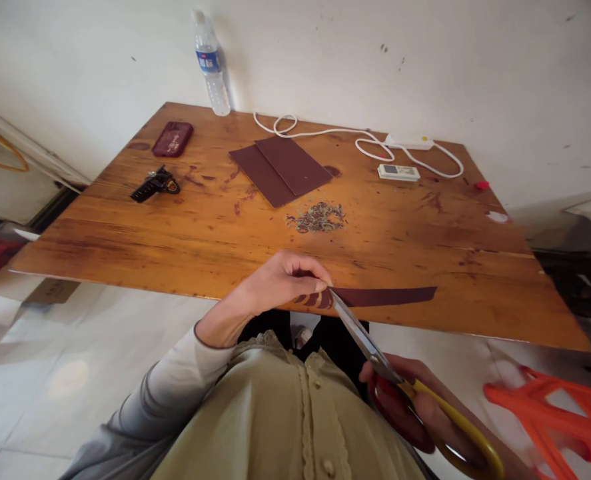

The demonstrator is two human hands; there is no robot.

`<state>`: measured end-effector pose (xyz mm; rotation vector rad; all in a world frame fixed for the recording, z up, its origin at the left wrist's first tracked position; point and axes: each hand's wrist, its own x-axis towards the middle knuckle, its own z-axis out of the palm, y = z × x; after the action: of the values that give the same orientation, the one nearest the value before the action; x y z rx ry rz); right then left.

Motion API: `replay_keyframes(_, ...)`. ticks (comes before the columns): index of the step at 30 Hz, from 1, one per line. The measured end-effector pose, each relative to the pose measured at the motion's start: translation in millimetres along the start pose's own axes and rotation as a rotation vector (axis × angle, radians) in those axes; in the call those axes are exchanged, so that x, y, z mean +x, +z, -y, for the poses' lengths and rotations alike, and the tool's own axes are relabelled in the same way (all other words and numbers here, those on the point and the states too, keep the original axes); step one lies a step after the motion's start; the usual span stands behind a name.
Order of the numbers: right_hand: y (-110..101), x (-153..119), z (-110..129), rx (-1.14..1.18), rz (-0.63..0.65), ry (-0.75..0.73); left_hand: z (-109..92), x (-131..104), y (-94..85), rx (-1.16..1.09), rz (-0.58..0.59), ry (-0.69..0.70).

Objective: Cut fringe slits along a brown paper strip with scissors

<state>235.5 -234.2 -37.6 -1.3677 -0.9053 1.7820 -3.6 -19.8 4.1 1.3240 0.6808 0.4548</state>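
A long dark maroon strip lies along the near edge of the wooden table, its left part cut into curved slits. My left hand pinches the strip beside these cuts with thumb and forefinger. In my right hand are large scissors with one red and one yellow handle loop. Their blade tips touch the strip right at my left fingertips, and the blades look nearly closed. Part of the strip's left end is hidden under my left hand.
Beyond the strip are a pile of small scraps and two maroon sheets. Further off are a bottle, phone, black hair clip, white cable and remote. An orange stool stands at the right.
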Motion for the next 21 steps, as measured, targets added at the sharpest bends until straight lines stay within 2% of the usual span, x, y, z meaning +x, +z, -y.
replay_keyframes(7,4,-1,-4,0.026,0.056,0.026,-14,-3,-1.3,0.197,0.057,0.008)
replay_keyframes(14,15,2,10,-0.03,0.049,0.065,-15,-2,-5.3,0.361,0.096,0.042)
replay_keyframes(18,11,2,7,-0.114,-0.057,0.042,-14,1,-7.7,0.358,0.117,0.062)
replay_keyframes(21,7,4,4,-0.171,-0.036,-0.012,-14,4,-9.0,0.311,0.106,0.049)
